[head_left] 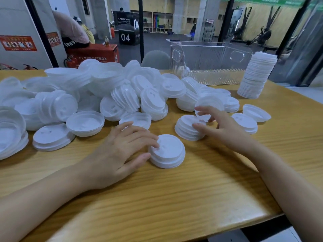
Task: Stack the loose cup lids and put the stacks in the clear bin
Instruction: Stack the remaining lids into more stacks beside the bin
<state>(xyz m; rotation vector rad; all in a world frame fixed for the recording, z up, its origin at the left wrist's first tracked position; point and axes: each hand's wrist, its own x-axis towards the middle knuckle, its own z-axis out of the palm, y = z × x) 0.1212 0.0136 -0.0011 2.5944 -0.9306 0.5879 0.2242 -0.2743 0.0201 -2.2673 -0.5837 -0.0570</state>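
A big heap of loose white cup lids [108, 91] covers the far left and middle of the wooden table [174, 198]. My left hand [120, 151] rests beside a short stack of lids [168, 151], fingertips on its top and thumb against its side. My right hand [220, 123] reaches over another short stack [185, 130], thumb touching it, while its fingers pinch a single tilted lid [207, 106]. The clear bin [215, 67] stands at the back right, looking nearly empty. A tall finished stack of lids [257, 75] stands to its right.
Three single lids [246, 122] lie to the right of my right hand. The table's right edge runs close to the tall stack. Behind the table a glass wall shows a gym room with red and black boxes.
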